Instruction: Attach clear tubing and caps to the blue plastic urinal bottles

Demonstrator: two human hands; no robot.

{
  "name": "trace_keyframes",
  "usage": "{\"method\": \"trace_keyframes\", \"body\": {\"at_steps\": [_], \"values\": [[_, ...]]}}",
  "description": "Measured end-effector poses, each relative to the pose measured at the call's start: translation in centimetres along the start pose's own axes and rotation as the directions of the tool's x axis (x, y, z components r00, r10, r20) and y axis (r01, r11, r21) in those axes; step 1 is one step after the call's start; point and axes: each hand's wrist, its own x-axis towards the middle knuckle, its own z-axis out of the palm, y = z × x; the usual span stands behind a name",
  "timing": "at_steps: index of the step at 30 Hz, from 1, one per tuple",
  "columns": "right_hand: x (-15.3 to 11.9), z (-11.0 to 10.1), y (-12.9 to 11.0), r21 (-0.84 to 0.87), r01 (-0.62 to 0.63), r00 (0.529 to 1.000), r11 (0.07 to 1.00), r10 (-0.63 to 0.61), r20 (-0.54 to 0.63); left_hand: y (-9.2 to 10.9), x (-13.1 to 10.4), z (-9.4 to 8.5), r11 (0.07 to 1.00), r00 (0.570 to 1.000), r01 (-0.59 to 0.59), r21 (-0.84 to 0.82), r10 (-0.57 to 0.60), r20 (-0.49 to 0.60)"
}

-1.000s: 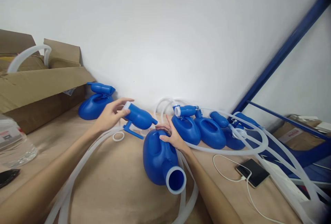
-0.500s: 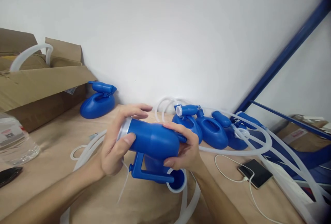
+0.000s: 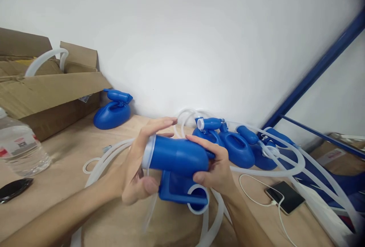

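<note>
The right hand [image 3: 221, 167] is closed around the rounded end of a blue tube [image 3: 179, 155]; the left hand [image 3: 134, 175] is spread wide at its white rim [image 3: 148, 152], thumb apart. Just below them sits a blue bottle [image 3: 178, 181], with open counter [image 3: 119, 224] nearer the body between hoses [image 3: 217, 220]. Room sideways ends at the cardboard box [image 3: 57, 91] beyond the left hand and the phone [image 3: 291, 199] past the right.

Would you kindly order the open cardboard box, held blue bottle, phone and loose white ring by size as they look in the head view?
1. Open cardboard box, though cut off by the frame
2. Held blue bottle
3. Phone
4. Loose white ring
</note>
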Motion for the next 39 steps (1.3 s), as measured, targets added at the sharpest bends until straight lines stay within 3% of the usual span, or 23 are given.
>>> {"method": "trace_keyframes", "body": {"at_steps": [4, 9, 11, 16, 21, 25, 27, 31, 36, 39], "values": [[0.9, -1.4, 1.4, 0.135, -0.168, 0.985, 0.976, 0.171, -0.011, -1.6, 0.7, -1.3, 0.995, 0.973, 0.097, 0.019, -0.099, 0.206], [1.6, -2.9, 3.6, 0.235, -0.169, 0.962, 0.957, 0.212, -0.171, -2.4, 1.5, -1.8, 0.957, 0.97, -0.025, 0.289, -0.047, 0.24], [1.6, -3.5, 4.0, 0.176, -0.117, 0.955, 0.977, 0.159, -0.251, -2.3, 1.5, -1.5, 0.94, 0.979, -0.041, 0.339, -0.029, 0.201], [1.5, -3.9, 3.6, -0.04, -0.004, 0.916, 0.999, -0.012, -0.4, -1.9, 1.2, -0.2, 0.907, 1.0, 0.01, 0.42, -0.006, -0.011], [1.4, -2.9, 2.9, -0.117, 0.074, 0.918, 0.99, -0.114, -0.381, -1.7, 1.2, 0.0, 0.801, 0.992, -0.07, 0.595, 0.116, -0.04], [1.3, -1.9, 3.0, -0.124, 0.156, 0.901, 0.98, -0.193, -0.389, -2.2, 1.4, -0.2, 0.657, 0.961, -0.091, 0.749, 0.256, -0.108], [1.3, -1.5, 3.2, -0.152, 0.174, 0.893, 0.973, -0.221, -0.392, -2.4, 1.4, -0.2, 0.645, 0.974, -0.056, 0.762, 0.202, -0.099], [1.3, -1.0, 3.5, -0.274, 0.218, 0.89, 0.937, -0.306, -0.337, -2.6, 1.2, 0.0, 0.716, 0.992, 0.11, 0.69, -0.033, -0.123], [1.2, -0.7, 3.4, -0.466, 0.287, 0.863, 0.837, -0.437, -0.252, -2.8, 1.6, 0.1, 0.787, 0.927, 0.348, 0.509, -0.21, -0.309], [1.1, -0.4, 3.7, -0.571, 0.269, 0.88, 0.776, -0.439, -0.182, -2.5, 1.8, 0.0, 0.844, 0.883, 0.406, 0.352, -0.262, -0.39]]}}
